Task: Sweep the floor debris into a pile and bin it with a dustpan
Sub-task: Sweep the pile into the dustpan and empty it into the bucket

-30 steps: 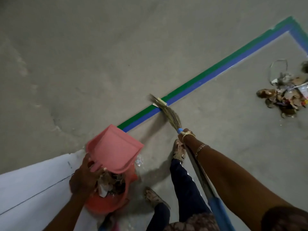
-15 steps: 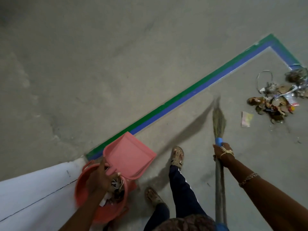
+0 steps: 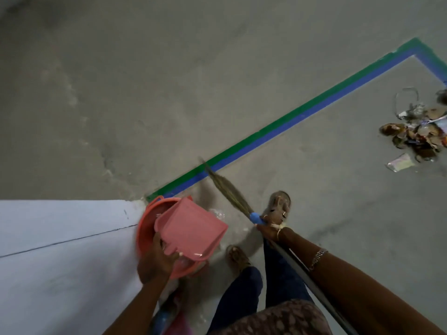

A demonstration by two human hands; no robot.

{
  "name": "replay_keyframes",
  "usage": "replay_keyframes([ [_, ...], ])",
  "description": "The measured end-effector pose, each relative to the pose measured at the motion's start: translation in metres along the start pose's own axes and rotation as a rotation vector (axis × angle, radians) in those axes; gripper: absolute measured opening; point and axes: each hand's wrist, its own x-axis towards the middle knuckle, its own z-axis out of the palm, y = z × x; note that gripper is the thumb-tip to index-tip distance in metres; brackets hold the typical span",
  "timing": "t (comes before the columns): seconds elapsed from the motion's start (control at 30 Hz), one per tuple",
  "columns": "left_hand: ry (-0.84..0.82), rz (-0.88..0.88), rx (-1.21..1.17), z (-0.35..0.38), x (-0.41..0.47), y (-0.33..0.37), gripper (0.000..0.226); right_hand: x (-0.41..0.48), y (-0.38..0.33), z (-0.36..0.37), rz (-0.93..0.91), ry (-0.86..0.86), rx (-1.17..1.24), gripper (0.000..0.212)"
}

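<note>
Holding, left hand: I see the left hand gripping the near edge of a flat pink plastic dustpan, fingers curled round it, the pan tipped up.
Bin: a round orange-red plastic bin sits right under that hand and the dustpan. The pan covers its mouth, so I cannot tell what is inside.
Right hand: the right hand is clamped round a straw-bristled broom with a grey handle, at its blue collar.
Broom: the bristles slant away and leftward from the right hand, the tip reaching the tape. The handle runs back under the right forearm.
Hands: they are apart, each on its own tool.
Debris: a heap of brown leaves, wrappers and a wire loop lies on the grey concrete floor, well off to the far right of the right hand. One pale loose wrapper lies just beside the heap, on its nearer side.
Tape: a green-and-blue floor strip starts just beyond the left hand and runs diagonally away.
Feet: one sandalled foot shows just beyond the right hand.
Side: a white panel lies left of the left hand.
</note>
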Motion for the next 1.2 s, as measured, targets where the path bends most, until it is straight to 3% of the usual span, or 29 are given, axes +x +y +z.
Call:
replay_keyframes([
  [0.1, -0.047, -0.085, -0.003, 0.013, -0.022, -0.026, 0.091, -0.007, 0.001, 0.046, 0.058, -0.104, 0.019, 0.052],
  [0.2, -0.075, -0.133, 0.004, 0.028, -0.028, -0.050, 0.080, -0.011, 0.023, 0.079, 0.117, -0.203, 0.036, 0.036],
  [0.27, -0.094, -0.141, 0.029, 0.037, -0.028, -0.061, 0.082, -0.013, 0.038, 0.090, 0.168, -0.197, 0.078, 0.037],
  [0.37, -0.081, -0.118, 0.049, 0.043, -0.024, -0.057, 0.088, -0.009, 0.054, 0.086, 0.204, -0.058, 0.069, 0.042],
  [0.57, -0.102, -0.001, 0.014, 0.045, -0.005, -0.018, 0.102, 0.010, 0.107, 0.045, 0.308, 0.337, 0.319, 0.036],
  [0.7, -0.123, 0.072, -0.017, 0.045, -0.005, 0.024, 0.106, -0.008, 0.118, -0.010, 0.332, 0.461, 0.494, 0.040],
  [0.87, -0.126, 0.105, 0.039, 0.069, 0.021, 0.034, 0.106, -0.016, 0.128, -0.025, 0.174, 0.252, 0.488, 0.042],
  [1.0, -0.107, 0.127, 0.073, 0.064, 0.012, 0.059, 0.104, -0.005, 0.124, 0.021, 0.056, -0.031, 0.187, 0.058],
  [1.2, -0.098, 0.148, 0.218, 0.066, 0.010, 0.053, 0.106, 0.007, 0.110, 0.072, 0.108, -0.241, 0.083, 0.044],
])
